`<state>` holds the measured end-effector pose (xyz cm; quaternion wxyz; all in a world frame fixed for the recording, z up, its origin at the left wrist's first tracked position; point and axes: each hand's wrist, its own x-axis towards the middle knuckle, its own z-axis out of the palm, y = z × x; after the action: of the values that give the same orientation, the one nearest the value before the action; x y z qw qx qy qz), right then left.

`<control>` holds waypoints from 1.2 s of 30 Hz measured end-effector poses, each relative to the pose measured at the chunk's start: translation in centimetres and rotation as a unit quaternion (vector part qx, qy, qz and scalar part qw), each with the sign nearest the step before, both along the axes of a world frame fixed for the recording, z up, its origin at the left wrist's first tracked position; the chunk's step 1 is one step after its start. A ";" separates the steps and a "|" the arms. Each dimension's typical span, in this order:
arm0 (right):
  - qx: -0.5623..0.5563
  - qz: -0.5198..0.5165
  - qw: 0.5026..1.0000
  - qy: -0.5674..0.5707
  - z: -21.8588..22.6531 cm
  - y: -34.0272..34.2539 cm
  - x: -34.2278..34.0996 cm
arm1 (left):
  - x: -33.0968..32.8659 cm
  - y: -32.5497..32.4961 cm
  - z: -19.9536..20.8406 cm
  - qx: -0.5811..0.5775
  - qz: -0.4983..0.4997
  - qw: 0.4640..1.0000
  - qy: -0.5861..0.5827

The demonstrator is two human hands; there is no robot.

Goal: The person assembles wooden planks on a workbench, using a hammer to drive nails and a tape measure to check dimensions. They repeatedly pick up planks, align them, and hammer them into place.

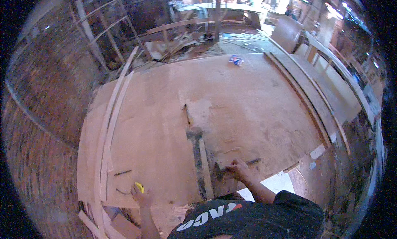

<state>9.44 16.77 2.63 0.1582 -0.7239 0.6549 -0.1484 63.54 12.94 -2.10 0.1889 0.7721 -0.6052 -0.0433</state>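
- Grasping a dark hammer (218, 171) in the right hand (238, 170), over the wooden board (149, 127).
- Holding a small yellow object (139, 187) in the left hand (143, 197), near the board's closest edge.

Bench (157, 115): wood sheet, matt, with worn, uneven patches and a dusty look toward the middle. Left strips (100, 164): bare pale wood, matt, apparently smooth. Short strip (205, 168): bare wood, matt. Tape measure (139, 187): yellow casing, plastic in appearance, smooth. Hammer (218, 171): dark, dull head, metal in appearance; handle material not discernible. Packet (236, 60): thin film, crinkled, glossy. Shirt (256, 214): dark cloth, matt. White sheet (279, 185): smooth; paper or board not distinguishable.
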 end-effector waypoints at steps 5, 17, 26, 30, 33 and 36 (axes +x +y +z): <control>-0.024 -0.025 0.999 0.023 -6.9 0.4 -2.5 | 2.6 -3.8 -5.4 0.034 0.022 0.998 0.040; 0.139 0.023 0.982 -0.124 -5.6 -1.4 -1.3 | 0.8 -2.0 -6.8 -0.150 0.096 0.974 0.138; 0.109 0.113 0.986 -0.055 2.9 -5.8 1.8 | -16.3 -0.9 14.1 0.109 0.029 0.788 0.605; 0.169 0.113 0.949 -0.243 6.0 -6.2 6.2 | -17.7 0.0 9.4 0.258 -0.108 0.638 0.718; 0.191 0.095 0.931 -0.295 7.8 -4.8 10.4 | -18.5 0.3 7.2 0.328 -0.194 0.628 0.678; 0.203 0.104 0.933 -0.278 9.0 -2.7 13.5 | -18.8 1.4 10.3 0.323 -0.257 0.621 0.666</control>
<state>22.90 14.06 11.65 0.4923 -0.6702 0.5219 -0.1899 44.71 14.32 8.15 0.2603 0.3560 -0.4346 -0.7853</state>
